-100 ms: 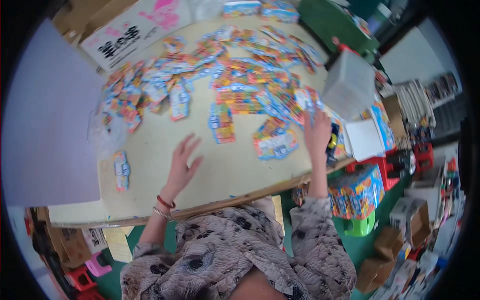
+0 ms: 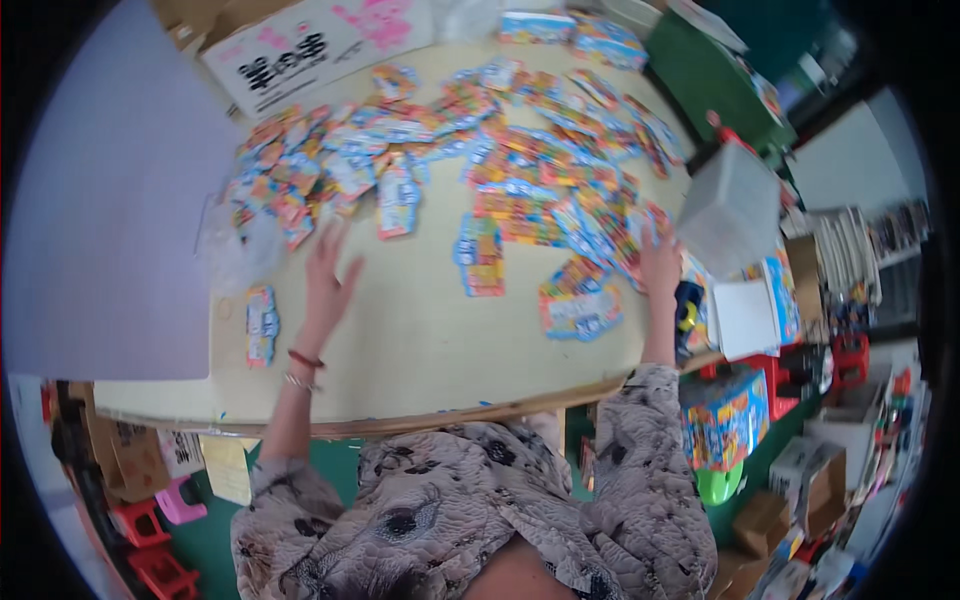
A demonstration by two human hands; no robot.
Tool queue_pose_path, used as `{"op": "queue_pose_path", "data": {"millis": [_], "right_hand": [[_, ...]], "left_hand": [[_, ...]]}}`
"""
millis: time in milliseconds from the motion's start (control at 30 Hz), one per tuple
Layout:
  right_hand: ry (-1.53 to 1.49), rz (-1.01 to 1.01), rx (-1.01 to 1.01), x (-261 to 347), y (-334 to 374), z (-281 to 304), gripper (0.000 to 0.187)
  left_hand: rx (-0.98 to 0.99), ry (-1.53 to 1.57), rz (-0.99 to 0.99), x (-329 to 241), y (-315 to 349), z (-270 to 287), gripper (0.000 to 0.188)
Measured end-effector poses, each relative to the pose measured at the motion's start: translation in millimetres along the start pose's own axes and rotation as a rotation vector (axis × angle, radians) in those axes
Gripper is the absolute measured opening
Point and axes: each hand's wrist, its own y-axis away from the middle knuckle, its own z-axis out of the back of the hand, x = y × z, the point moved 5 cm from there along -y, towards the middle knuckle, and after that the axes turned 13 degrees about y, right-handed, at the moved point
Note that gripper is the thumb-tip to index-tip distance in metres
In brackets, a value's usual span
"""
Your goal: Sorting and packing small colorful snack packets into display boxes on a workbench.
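My left hand (image 2: 328,285), with a red bracelet and a beaded one at the wrist, reaches over the table just short of the left heap of small packets (image 2: 290,175). Its fingers are apart and nothing is in them. At the right end of the spread packets (image 2: 530,200), my right hand (image 2: 658,262) lies over a colourful packet (image 2: 634,240), its fingers stretched forward and a little blurred. Nearer to me are an upright packet (image 2: 480,256) and a pale-fronted packet (image 2: 582,310). One more packet (image 2: 262,326) lies alone at the left.
A translucent plastic bin (image 2: 730,210) stands right of my right hand, beside a white card (image 2: 746,318) and a dark tool with yellow (image 2: 688,312). A printed white carton (image 2: 320,50) and a green box (image 2: 715,85) stand at the back. A clear bag (image 2: 245,250) lies left.
My left hand has moved forward and left, toward the left heap. My right hand has shifted slightly forward over the packets. The whole view has turned a little.
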Motion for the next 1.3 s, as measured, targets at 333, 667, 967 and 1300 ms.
{"op": "queue_pose_path", "data": {"millis": [333, 667, 967, 1300], "right_hand": [[0.050, 0.222, 0.051, 118.1, 20.0, -26.6, 0.070], [0.106, 0.711, -0.016, 215.7, 15.8, 3.8, 0.059], [0.035, 0.200, 0.023, 158.0, -279.7, -90.9, 0.055], [-0.146, 0.561, 0.149, 147.3, -310.4, -146.8, 0.054]], "left_hand": [[-0.182, -0.118, 0.324, 222.2, -99.1, 149.5, 0.047], [0.058, -0.932, 0.478, 409.0, -186.8, 174.9, 0.057], [0.054, -0.466, 0.464, 416.1, -206.8, 157.2, 0.052], [-0.003, -0.141, 0.416, 354.3, -215.7, 115.1, 0.047]]}}
